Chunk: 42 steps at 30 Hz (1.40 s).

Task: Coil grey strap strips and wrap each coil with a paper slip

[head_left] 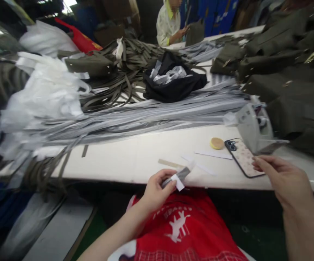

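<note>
My left hand (160,185) is closed around a short bundle of grey strap (183,174) at the table's front edge. A white strip (179,182) lies across the bundle beside my thumb, and something clear sticks out at its far end. My right hand (284,174) is over the lower end of a phone in a patterned case (242,156), thumb and fingertips pinched together. Whether anything is between those fingertips is hidden. Beyond the phone is a white plastic device (250,125), perhaps a tape dispenser. A yellow-edged round piece (217,143) lies left of the phone.
Long grey straps (146,116) run across the white table (135,152). A black bag (173,87) holds pale coiled strips. White plastic bags (45,90) heap at left, olive strips (129,54) behind, olive fabric bags (289,83) at right. Another person (169,23) works across the table.
</note>
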Tool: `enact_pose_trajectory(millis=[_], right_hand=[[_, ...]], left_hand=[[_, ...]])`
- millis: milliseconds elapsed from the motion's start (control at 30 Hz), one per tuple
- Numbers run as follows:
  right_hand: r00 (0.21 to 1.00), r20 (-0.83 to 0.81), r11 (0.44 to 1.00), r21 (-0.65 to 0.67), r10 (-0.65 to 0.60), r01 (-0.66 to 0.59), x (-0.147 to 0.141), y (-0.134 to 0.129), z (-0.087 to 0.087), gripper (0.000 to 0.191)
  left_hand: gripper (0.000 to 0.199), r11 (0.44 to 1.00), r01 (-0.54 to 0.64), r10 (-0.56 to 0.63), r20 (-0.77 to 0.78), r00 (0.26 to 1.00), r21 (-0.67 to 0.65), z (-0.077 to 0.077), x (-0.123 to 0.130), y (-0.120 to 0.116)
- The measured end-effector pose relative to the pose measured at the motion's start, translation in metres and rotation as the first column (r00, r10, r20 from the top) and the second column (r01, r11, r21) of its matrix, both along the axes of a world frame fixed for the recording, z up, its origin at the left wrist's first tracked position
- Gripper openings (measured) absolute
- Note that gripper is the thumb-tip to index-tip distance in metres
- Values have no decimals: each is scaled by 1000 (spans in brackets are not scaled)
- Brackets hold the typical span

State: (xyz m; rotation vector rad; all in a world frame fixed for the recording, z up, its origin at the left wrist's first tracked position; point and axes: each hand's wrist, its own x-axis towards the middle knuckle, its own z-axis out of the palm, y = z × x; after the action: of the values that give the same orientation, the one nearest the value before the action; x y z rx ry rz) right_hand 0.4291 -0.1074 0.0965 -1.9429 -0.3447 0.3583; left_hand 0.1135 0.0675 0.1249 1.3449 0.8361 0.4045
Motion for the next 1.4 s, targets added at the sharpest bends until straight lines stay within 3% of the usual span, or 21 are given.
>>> enact_pose_trajectory(millis=[67, 167, 233, 333, 500, 700, 900, 1067, 1200, 1233, 1300, 1367, 1400], right_hand=[[964, -100, 966, 101, 246, -236, -51, 25, 14, 30], [721, -259, 766, 254, 642, -591, -120, 57, 31, 27], [587, -301, 660, 322, 752, -679, -149, 72, 32, 27], [516, -349, 621, 366, 782, -693, -169, 86, 23, 30], [455, -482, 651, 404, 748, -642, -181, 97, 10, 34], [457, -515, 668, 367, 725, -648, -194, 109, 7, 41], [378, -507, 606, 422, 774, -674, -199, 115, 14, 37], [500, -439, 656, 354, 746, -667, -208, 121, 22, 36], [616, -311, 687, 248, 724, -683, -210, 126, 14, 29], [613, -273, 669, 215, 741, -712, -208, 125, 13, 27], [547, -158, 564, 92, 822, -820, -201, 119, 18, 28], [441, 49, 444, -86, 896, -892, -193, 109, 30, 29], [391, 180, 419, -157, 903, -894, -190, 104, 38, 24]], left_hand=[[35, 998, -44, 43, 22, 999, 47, -3, 1, 0], [28, 983, -110, 111, 1, 994, 148, -3, 0, 0], [26, 965, -144, 151, -19, 988, 217, -1, -4, 0], [25, 947, -193, 200, 1, 980, 255, 3, -13, 1], [24, 936, -239, 240, 27, 970, 258, 4, -25, 2], [28, 942, -229, 231, 19, 973, 244, 7, -31, -1], [30, 910, -346, 350, 23, 936, 229, 4, -33, -2], [28, 870, -291, 308, 23, 951, 397, 5, -35, -8], [31, 764, -210, 199, 87, 976, 610, 14, -32, -13], [36, 747, -192, 178, 86, 980, 636, 16, -34, -12], [40, 752, -161, 161, 59, 985, 640, 19, -40, -3], [31, 798, -140, 157, 23, 987, 585, 20, -50, 9], [27, 825, -142, 167, 5, 986, 547, 20, -55, 15]])
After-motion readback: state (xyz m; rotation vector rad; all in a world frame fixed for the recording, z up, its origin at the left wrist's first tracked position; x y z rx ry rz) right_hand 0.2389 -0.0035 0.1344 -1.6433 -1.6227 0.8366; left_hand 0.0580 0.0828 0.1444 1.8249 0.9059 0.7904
